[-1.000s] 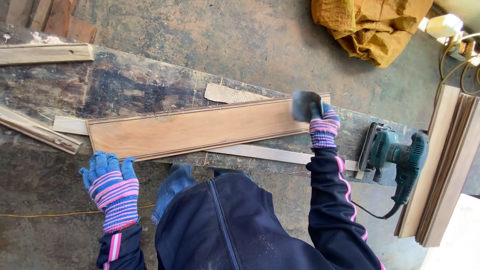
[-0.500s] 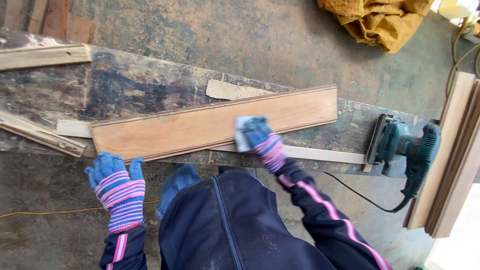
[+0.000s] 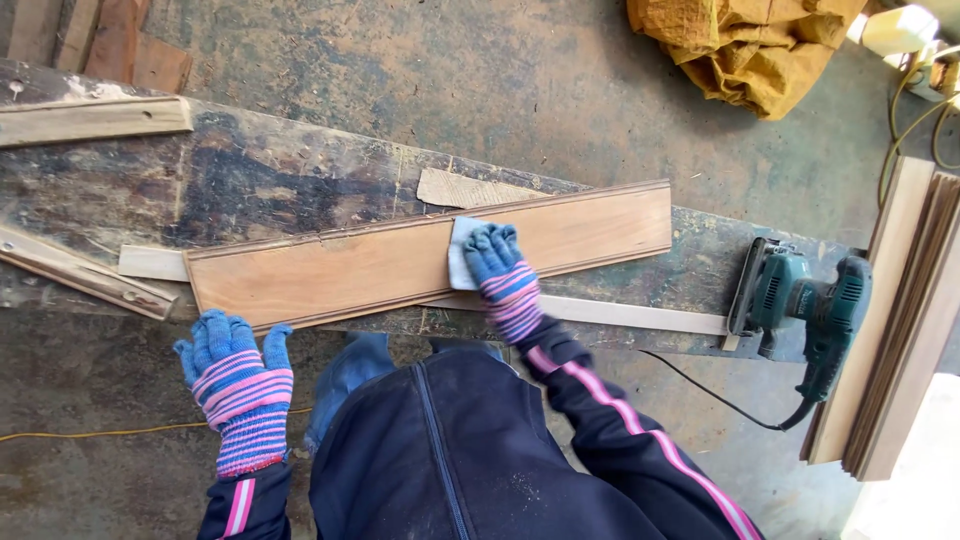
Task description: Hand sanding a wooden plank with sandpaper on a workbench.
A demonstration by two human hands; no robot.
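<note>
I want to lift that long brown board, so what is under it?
The board lies on a pale thin strip whose ends stick out, atop the dark workbench. The right hand presses sandpaper on top. Anything else beneath is covered.

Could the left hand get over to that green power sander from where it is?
Probably not easily. The left hand hovers off the bench's near edge at the board's left end, while the sander sits at the far right end, beyond the right hand and its arm.
</note>
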